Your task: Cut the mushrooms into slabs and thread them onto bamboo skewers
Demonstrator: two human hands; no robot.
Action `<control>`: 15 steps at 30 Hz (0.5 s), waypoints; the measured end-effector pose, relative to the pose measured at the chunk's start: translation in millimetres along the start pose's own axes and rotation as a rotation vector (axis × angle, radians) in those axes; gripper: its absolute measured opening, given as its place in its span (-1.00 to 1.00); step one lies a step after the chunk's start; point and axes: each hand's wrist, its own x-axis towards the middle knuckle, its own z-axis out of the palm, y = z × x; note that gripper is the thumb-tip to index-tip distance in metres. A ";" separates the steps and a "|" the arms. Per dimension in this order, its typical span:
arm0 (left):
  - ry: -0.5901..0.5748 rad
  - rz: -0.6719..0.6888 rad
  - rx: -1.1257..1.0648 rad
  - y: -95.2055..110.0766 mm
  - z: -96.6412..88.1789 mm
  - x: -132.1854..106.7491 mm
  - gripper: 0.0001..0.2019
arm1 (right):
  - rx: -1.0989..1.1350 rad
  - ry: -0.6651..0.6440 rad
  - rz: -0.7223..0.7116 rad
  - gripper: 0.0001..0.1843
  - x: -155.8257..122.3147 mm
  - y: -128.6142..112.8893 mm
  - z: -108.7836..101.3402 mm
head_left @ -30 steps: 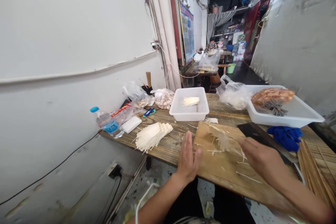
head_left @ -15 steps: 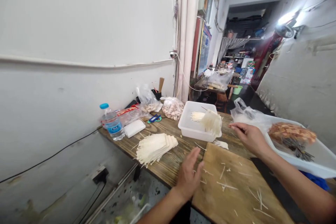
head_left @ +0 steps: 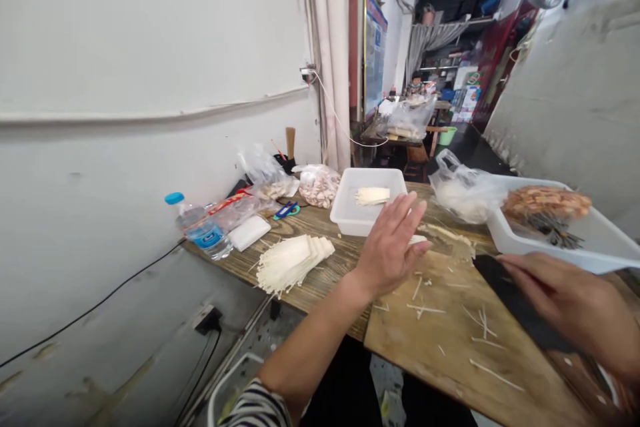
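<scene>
A: Where is the left hand (head_left: 395,247) hovering?
B: Over the cutting board's (head_left: 450,347) far edge, fingers (head_left: 406,213) spreading loose, holding nothing.
A: And the right hand (head_left: 575,303)?
B: It's lying on the cleaver (head_left: 505,287) on the board; I cannot tell its grip.

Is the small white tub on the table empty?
No, a bundle of pale cut strips lies inside the white tub.

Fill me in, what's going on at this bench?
A person works at a wooden table with bare hands. The left hand hovers open over the far edge of the cutting board, next to a white tub holding a small bundle of pale strips. The right hand lies on a dark cleaver on the board; its grip is unclear. Loose strips litter the board.
</scene>
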 end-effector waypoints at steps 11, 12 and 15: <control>-0.730 0.019 0.023 28.2 53.8 -106.1 -0.32 | -0.031 -0.159 -0.174 -0.69 -113.6 -66.1 82.2; -0.764 0.010 0.021 29.9 56.6 -107.7 -0.30 | -0.018 -0.171 -0.161 -0.70 -112.5 -66.0 81.5; -0.801 -0.055 0.027 31.2 63.8 -107.7 -0.27 | 0.010 -0.208 -0.140 -0.71 -109.0 -65.1 77.2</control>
